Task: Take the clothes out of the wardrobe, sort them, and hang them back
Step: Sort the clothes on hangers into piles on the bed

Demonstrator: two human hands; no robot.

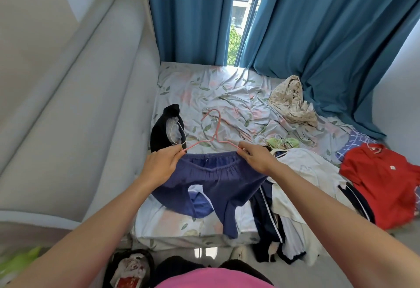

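Observation:
I hold blue shorts (pixel 218 181) up over the near edge of the bed. My left hand (pixel 160 165) pinches the left end of the waistband together with the left shoulder of a pink wire hanger (pixel 214 128). My right hand (pixel 255 158) grips the right end of the waistband and the hanger's right shoulder. The hanger's hook points away from me over the sheet. The shorts' legs hang down toward the bed edge.
On the floral bed sheet (pixel 204 87) lie a black garment (pixel 164 128), a beige crumpled cloth (pixel 291 101), a green item with hangers (pixel 281 142), white clothes (pixel 304 174), a red shirt (pixel 381 178) and dark striped trousers (pixel 266 215). A grey padded headboard (pixel 79 106) stands left; blue curtains (pixel 318 26) behind.

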